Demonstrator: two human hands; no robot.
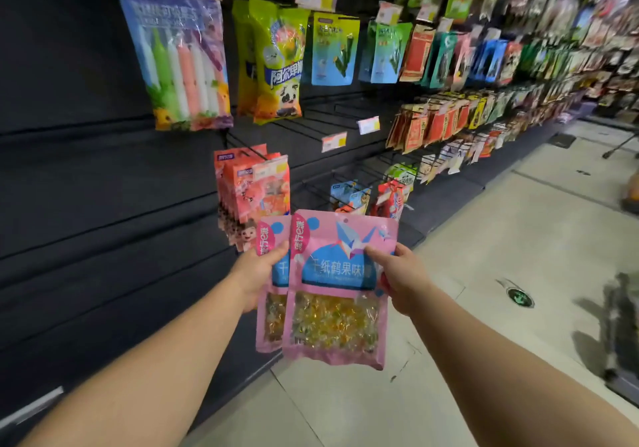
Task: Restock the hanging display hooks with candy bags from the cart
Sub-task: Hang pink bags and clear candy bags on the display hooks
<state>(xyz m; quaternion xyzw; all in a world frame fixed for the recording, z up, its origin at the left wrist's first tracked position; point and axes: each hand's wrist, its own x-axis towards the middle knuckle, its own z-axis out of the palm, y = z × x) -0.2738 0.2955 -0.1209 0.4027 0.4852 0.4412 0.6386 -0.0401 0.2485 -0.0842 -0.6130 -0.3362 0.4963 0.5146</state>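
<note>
Two pink candy bags held up in front of the dark display wall, overlapping. Front bag (340, 284) has a paper crane pic and reads 千纸鹤果味, clear window w/ yellow wrapped candies. Right hand (403, 279) pinches its right edge, thumb on front. Left hand (257, 270) grips the back bag (273, 294), thumb over the pink logo. Just above: red-orange bags (254, 187) on a hook, bare hooks (311, 125) w/ price tags to the right. Green panda bag (278, 63) up top reads 阿尔卑斯.

Two pink candy bags upright in my grip, front bag (337, 287) overlapping rear bag (273, 284), clear windows of yellow sweets, bare display hooks (311, 125) above
</note>
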